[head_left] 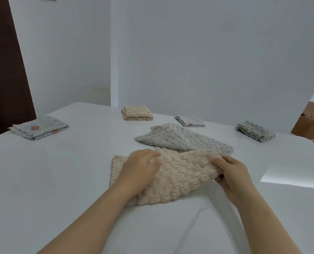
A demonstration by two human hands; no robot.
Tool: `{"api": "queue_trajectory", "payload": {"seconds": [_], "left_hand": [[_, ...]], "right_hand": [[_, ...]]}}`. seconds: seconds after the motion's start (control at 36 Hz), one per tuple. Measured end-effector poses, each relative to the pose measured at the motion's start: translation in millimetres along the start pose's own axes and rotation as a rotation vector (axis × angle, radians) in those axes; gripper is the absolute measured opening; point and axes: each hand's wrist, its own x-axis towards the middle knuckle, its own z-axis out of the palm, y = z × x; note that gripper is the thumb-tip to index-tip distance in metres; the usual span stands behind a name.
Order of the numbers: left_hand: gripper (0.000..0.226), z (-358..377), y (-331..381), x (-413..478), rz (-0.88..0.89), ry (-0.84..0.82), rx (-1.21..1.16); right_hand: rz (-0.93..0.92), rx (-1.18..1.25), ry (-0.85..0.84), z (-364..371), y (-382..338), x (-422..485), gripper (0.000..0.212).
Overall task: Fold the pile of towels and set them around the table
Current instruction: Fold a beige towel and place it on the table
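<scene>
The beige towel (180,178) lies partly folded on the desk (51,171), touching a loose grey towel (178,137) behind it. The left hand (140,167) presses it, fingers extended. The right hand (232,174) has fingers gripping its right edge.

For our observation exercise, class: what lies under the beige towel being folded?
The beige towel overlaps the near edge of the grey towel and otherwise lies on the white table. The right hand grips its right end, partly tucked beneath. Anything else underneath is hidden.
</scene>
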Motion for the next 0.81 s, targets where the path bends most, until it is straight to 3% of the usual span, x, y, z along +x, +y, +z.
{"api": "queue_trajectory", "payload": {"seconds": [0.06, 0.14, 0.33, 0.44, 0.56, 0.69, 0.81], "left_hand": [[0.02, -15, -2, 2, -0.206, 0.13, -0.373], [0.02, -31, -11, 4, -0.413, 0.113, -0.79], [0.022, -51, -23, 3, -0.556, 0.061, -1.009], [0.038, -56, -23, 2, -0.57, -0.009, -0.965], [0.041, -56, -25, 2, -0.552, -0.028, -0.84], [0.054, -50, -37, 1, -0.442, 0.025, -0.507], [0.052, -50, -39, -2, -0.356, 0.027, -0.417]], "right_hand": [[-0.055, 0.03, -0.039, 12, -8, -4, 0.013], [-0.132, -0.019, -0.104, 39, -18, -11, 0.021], [-0.274, -0.26, -0.244, 100, -20, -30, 0.022], [-0.337, -0.469, -0.38, 115, -13, -41, 0.027], [-0.326, -0.595, -0.476, 117, -7, -47, 0.029], [-0.177, -0.431, -0.6, 113, 1, -55, 0.019], [-0.248, -0.288, -0.481, 107, 2, -53, 0.011]]}}
